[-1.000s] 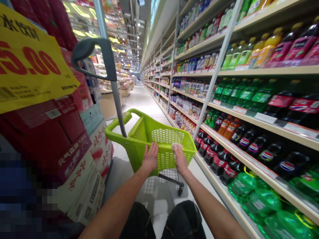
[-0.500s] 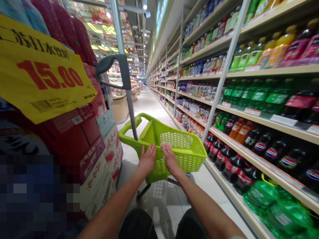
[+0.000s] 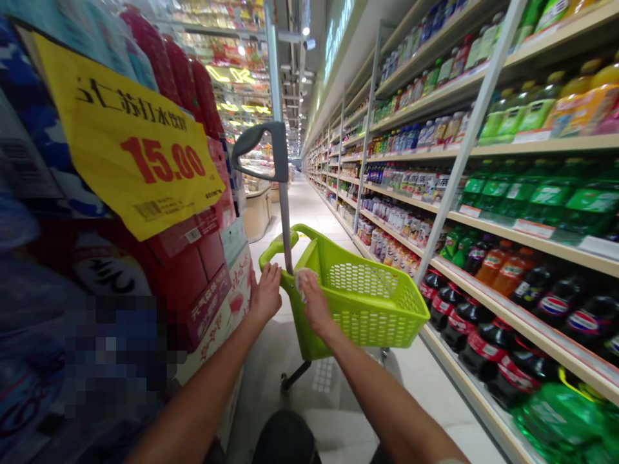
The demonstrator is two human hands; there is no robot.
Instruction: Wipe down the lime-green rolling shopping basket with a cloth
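Note:
A lime-green plastic shopping cart (image 3: 382,319) with pierced basket walls stands before me on the aisle floor. My right hand (image 3: 319,309) presses a crumpled pale cloth or tissue (image 3: 305,281) against the near rim of the basket, close to its rear corner. My left hand (image 3: 265,295) is at the cart's rear left corner, fingers stretched out, with nothing seen in it; whether it touches the plastic I cannot tell. A metal pole (image 3: 286,219) with a grey loop handle (image 3: 280,151) rises from the cart's rear part.
Shelves on the right hold cola bottles (image 3: 503,348), green soda bottles (image 3: 546,193) and other drinks. Close on my left are stacked drink cartons (image 3: 193,277) and a yellow price sign (image 3: 145,148). A tiled aisle (image 3: 304,200) runs ahead. A lower-left patch is pixelated.
My left hand has moved left, off the basket's side to its rear corner. My right hand has slid the cloth left along the rim. The view has turned left.

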